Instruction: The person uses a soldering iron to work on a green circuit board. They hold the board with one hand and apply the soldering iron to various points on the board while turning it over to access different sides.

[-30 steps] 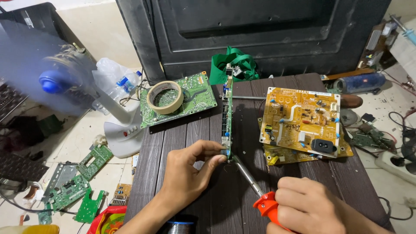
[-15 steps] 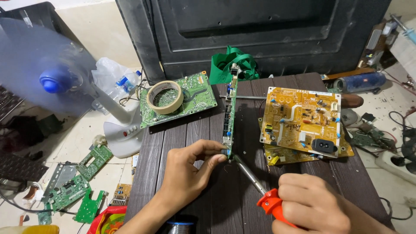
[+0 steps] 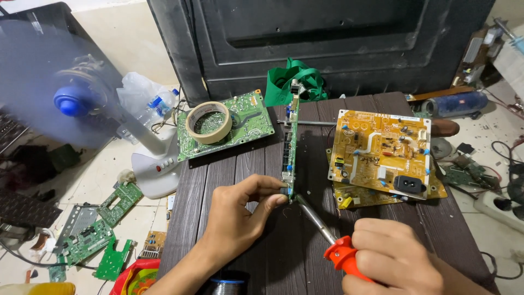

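At the far left: we have a running desk fan with a blue hub, its white base on the pale floor beside loose green board scraps.
Left of the table top: a green circuit board lies flat on the dark slatted table, with a roll of masking tape resting on it.
Left hand: our left hand pinches the near bottom edge of a narrow green board, thumb and fingers closed tight on it, holding it upright on its long edge so it runs away from us toward the green bag.
Solder spool: a dark reel sits at the bottom edge, just under our left wrist.
Right hand: our right hand is wrapped fully around the orange handle of a soldering iron, fist closed; the metal shaft points up and left.
What has just changed: over the last second the iron's handle has slid slightly right and down, while the tip stays at the near lower corner of the upright board, right beside our left fingertips. We judge the joint at that corner is being worked, with the board held steady.
Right of centre: a yellow power board lies on another yellow board, well clear of the iron.
Far right: a blue cylinder and cables lie off the table.
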